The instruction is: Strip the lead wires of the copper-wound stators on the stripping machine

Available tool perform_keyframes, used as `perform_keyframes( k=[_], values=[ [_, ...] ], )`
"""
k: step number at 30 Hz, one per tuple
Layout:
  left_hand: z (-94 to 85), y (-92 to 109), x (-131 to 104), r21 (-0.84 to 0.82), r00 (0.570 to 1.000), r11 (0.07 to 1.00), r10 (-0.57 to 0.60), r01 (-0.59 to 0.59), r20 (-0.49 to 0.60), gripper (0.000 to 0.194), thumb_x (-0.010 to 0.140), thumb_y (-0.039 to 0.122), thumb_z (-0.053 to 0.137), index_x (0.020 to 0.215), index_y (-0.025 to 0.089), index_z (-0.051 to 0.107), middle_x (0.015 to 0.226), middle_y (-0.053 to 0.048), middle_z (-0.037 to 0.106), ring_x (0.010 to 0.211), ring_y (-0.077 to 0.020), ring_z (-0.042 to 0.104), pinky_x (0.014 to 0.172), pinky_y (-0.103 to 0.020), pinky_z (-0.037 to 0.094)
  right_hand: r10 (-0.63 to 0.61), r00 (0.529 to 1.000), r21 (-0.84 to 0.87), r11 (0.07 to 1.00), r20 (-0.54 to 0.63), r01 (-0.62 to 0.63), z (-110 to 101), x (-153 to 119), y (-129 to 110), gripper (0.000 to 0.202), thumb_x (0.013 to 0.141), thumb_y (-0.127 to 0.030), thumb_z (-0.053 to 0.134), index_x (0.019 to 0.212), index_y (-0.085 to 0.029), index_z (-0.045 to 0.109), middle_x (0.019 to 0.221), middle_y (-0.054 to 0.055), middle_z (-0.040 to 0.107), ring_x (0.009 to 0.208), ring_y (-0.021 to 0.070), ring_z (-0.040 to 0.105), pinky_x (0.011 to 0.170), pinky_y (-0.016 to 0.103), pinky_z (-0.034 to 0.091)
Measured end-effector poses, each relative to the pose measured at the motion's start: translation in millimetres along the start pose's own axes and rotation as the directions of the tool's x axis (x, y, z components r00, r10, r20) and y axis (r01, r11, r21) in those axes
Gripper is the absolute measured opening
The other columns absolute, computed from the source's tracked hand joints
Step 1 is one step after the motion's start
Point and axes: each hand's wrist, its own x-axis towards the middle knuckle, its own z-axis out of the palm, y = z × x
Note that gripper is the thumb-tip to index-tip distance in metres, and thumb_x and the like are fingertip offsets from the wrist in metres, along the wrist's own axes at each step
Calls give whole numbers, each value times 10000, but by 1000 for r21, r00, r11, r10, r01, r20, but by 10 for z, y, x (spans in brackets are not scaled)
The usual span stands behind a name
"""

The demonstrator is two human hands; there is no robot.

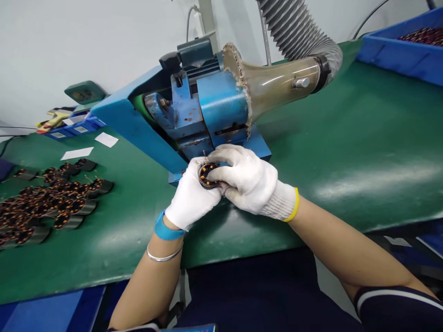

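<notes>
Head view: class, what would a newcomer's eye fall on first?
Probably the blue machine at top centre, with its grey ribbed hose. Just below, the gloved left hand and right hand hold a round part with orange spots. Similar parts crowd the bench at left.

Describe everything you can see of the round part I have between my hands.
The round part has a black face with orange, copper-looking segments spaced around it inside a dark rim. A thin stub rises beside its upper edge. Its face tilts up toward the camera, just in front of the blue machine. The left hand cups it; fingers of the right hand cover its right side.
</notes>
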Motion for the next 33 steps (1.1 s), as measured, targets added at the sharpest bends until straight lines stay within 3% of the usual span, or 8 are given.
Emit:
perform_keyframes(
  k=[4, 8, 12, 15, 17, 23, 29, 33],
  values=[
    [-61, 13, 3, -31, 997, 997, -64, 65, 39, 448, 585, 152, 668, 1005, 200, 520, 906, -10, 650, 806, -171, 659, 730, -298, 569, 208, 978, 133, 970, -18, -204, -103, -40, 64, 206, 834, -151, 514, 952, -184, 680, 1067, 72, 679, 1002, 210, 640, 886, 347, 529],
    [-153, 61, 21, 43, 993, 993, -105, 107, -61, 447, 573, 192, 697, 994, 188, 546, 970, -28, 650, 863, -191, 661, 807, -341, 568, 420, 896, 255, 890, -144, -377, -185, -59, 109, 173, 843, -180, 545, 964, -148, 665, 939, 64, 692, 894, 203, 654, 837, 341, 528],
    [-174, 52, 9, 14, 993, 996, -89, 90, -72, 479, 566, 200, 695, 1018, 190, 536, 985, -41, 651, 855, -197, 665, 779, -339, 565, 346, 938, 351, 877, 16, -329, -143, -59, 8, 484, 780, -330, 694, 1214, -148, 579, 1118, 81, 665, 941, 209, 650, 821, 332, 530],
    [-131, 56, -19, 25, 996, 997, -65, 67, -60, 473, 555, 166, 683, 1003, 192, 532, 935, -28, 649, 822, -187, 665, 738, -313, 561, 305, 949, 280, 907, 81, -315, -104, -47, -44, 183, 869, -293, 583, 958, -153, 659, 933, 56, 685, 834, 175, 635, 762, 305, 505],
    [-100, 71, -37, 86, 995, 995, -47, 55, -92, 462, 560, 156, 686, 995, 192, 536, 932, -22, 642, 821, -180, 660, 732, -303, 557, 345, 936, 353, 869, 70, -347, -129, -31, -11, 177, 893, -233, 517, 785, -157, 633, 760, 27, 659, 721, 141, 609, 688, 272, 486],
    [-64, 63, -53, 211, 961, 977, 33, 26, -274, 471, 589, 197, 733, 1004, 198, 510, 991, -37, 644, 930, -207, 661, 854, -355, 540, 611, 789, 611, 649, -63, -454, -260, 12, 128, 182, 889, -281, 519, 760, -167, 580, 656, -1, 605, 585, 107, 554, 566, 245, 461],
    [62, 92, -75, 137, 958, 990, 17, 24, -286, 473, 625, 225, 758, 995, 207, 465, 951, -30, 654, 857, -190, 687, 802, -350, 557, 526, 843, 600, 642, 109, -478, -80, 34, 21, 178, 855, -280, 564, 719, -167, 583, 644, -11, 598, 598, 94, 530, 546, 217, 436],
    [133, 99, -103, 26, 944, 997, -63, 75, -323, 548, 603, 294, 810, 1002, 204, 444, 936, -26, 640, 861, -192, 683, 859, -389, 554, 732, 680, 790, 440, -41, -427, -158, 66, 144, 181, 860, -238, 520, 686, -188, 518, 596, -36, 544, 525, 75, 509, 528, 217, 471]
  ],
)
